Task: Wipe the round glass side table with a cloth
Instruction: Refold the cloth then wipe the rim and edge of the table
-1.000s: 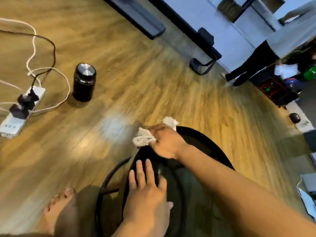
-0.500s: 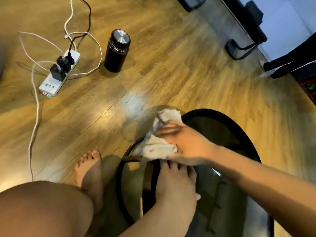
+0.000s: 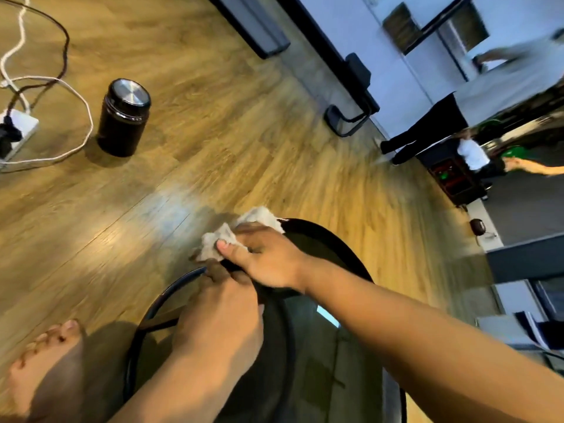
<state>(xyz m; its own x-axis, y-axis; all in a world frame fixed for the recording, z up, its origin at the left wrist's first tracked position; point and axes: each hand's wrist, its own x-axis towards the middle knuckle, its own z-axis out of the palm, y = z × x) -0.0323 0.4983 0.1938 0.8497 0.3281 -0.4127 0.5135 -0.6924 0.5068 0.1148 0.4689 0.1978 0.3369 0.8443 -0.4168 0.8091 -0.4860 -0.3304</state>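
Note:
The round glass side table has a black rim and fills the lower middle of the head view. A crumpled white cloth lies on its far left edge. My right hand presses down on the cloth and grips it with thumb and fingers. My left hand rests on the table's left rim just below the cloth, fingers curled over the rim. Much of the glass is hidden by my arms.
A black flask with a steel lid stands on the wooden floor at upper left. A white power strip with cables lies beside it. My bare foot is at lower left. A person's legs stand at right.
My right hand has carried the cloth from the near left part of the glass back out to the far left edge. The camera swung, so the flask and power strip shifted left.

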